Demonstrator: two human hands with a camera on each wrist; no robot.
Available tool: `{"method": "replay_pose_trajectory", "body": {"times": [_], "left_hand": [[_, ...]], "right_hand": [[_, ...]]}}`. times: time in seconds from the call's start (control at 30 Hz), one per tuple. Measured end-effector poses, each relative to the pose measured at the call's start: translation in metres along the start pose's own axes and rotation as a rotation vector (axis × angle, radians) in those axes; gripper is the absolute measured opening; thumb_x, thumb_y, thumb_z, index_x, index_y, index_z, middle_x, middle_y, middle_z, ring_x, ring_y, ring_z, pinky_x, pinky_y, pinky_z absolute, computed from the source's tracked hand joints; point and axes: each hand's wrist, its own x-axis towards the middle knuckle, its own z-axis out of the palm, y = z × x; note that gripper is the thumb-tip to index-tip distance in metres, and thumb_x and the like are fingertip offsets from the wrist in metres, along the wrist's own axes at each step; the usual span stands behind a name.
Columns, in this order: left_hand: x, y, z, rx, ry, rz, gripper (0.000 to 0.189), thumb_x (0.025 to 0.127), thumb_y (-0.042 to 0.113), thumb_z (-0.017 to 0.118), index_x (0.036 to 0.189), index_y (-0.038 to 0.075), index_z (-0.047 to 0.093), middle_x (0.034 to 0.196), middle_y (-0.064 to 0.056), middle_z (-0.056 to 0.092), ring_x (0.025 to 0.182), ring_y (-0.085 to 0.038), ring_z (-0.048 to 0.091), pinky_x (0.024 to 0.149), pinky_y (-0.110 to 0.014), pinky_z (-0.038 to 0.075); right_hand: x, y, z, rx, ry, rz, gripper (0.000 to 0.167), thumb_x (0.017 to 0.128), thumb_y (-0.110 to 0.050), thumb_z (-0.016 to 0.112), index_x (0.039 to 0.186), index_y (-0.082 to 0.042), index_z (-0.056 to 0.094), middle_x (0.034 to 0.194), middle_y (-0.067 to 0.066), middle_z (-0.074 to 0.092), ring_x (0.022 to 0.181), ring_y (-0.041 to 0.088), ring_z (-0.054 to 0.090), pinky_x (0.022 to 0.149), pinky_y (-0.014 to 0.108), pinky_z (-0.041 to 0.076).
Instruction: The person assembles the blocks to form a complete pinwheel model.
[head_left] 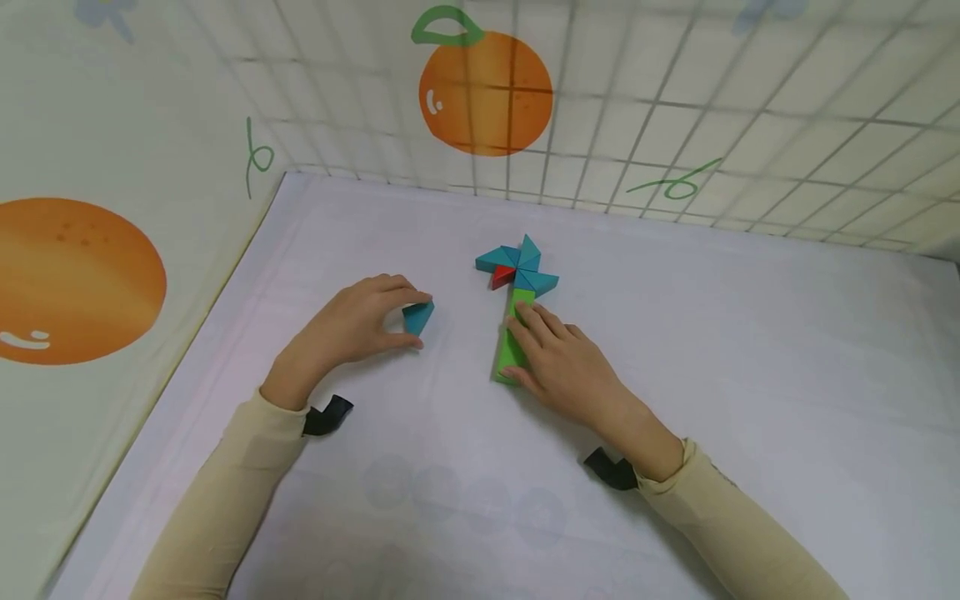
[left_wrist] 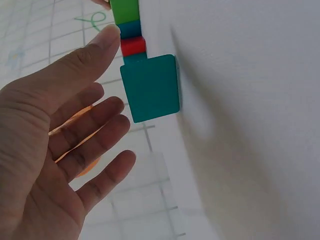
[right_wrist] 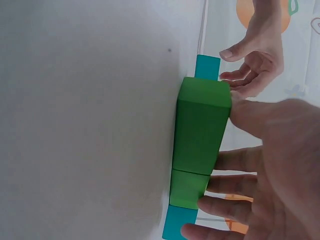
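Observation:
My left hand (head_left: pixel 367 321) arches over a blue triangular block (head_left: pixel 418 317) on the white table, thumb and index finger spread on either side of it. In the left wrist view, the hand's fingers are parted beside the block's flat blue face (left_wrist: pixel 151 89). To the right, my right hand (head_left: pixel 566 358) rests on a column of green blocks (head_left: pixel 512 354), its thumb by the near end. A longer and a shorter green block (right_wrist: pixel 190 189) lie end to end in the right wrist view. Beyond them, blue triangular blocks (head_left: pixel 528 282) and one red block (head_left: pixel 501 276) form a pinwheel.
A white wire grid (head_left: pixel 637 108) stands along the table's back edge, behind a sheet printed with oranges (head_left: pixel 487 92). Black curved pieces (head_left: pixel 330 415) stick out at both wrists. The white tabletop (head_left: pixel 712 358) extends to the right of the blocks.

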Motion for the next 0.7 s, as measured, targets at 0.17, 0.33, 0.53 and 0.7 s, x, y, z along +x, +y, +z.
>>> {"method": "replay_pose_trajectory", "body": {"times": [0.17,0.33,0.53,0.7], "left_hand": [[-0.001,-0.001,0.0,-0.013,-0.02,-0.013,0.053,0.071,0.026,0.089,0.116,0.005,0.071,0.113,-0.004,0.066,0.105,-0.022,0.062,0.091,-0.038,0.053],[-0.001,-0.001,0.001,-0.03,-0.067,-0.028,0.049,0.075,0.019,0.086,0.117,0.001,0.07,0.117,-0.006,0.065,0.107,-0.023,0.063,0.092,-0.038,0.053],[0.002,0.002,0.006,-0.059,-0.024,-0.01,0.044,0.076,0.016,0.085,0.114,0.0,0.071,0.116,-0.008,0.068,0.105,-0.024,0.066,0.091,-0.038,0.055],[0.006,0.009,0.014,-0.046,0.026,0.038,0.038,0.075,0.016,0.085,0.107,0.0,0.074,0.115,-0.008,0.069,0.104,-0.024,0.068,0.089,-0.036,0.056]], "right_hand": [[0.0,0.0,-0.001,0.003,-0.011,0.002,0.065,0.097,-0.045,0.057,0.144,-0.002,0.046,0.151,0.018,0.042,0.138,0.037,0.043,0.096,0.05,0.051],[0.0,0.0,-0.002,-0.005,-0.014,0.003,0.065,0.097,-0.046,0.057,0.144,-0.002,0.046,0.151,0.018,0.042,0.138,0.036,0.043,0.096,0.05,0.051],[0.0,-0.001,-0.001,-0.009,-0.009,0.0,0.065,0.096,-0.045,0.058,0.143,-0.002,0.047,0.151,0.018,0.043,0.138,0.036,0.044,0.096,0.05,0.051],[0.0,-0.001,-0.002,-0.008,-0.011,0.003,0.065,0.096,-0.045,0.058,0.143,-0.002,0.047,0.151,0.018,0.042,0.138,0.037,0.044,0.097,0.05,0.051]]}}
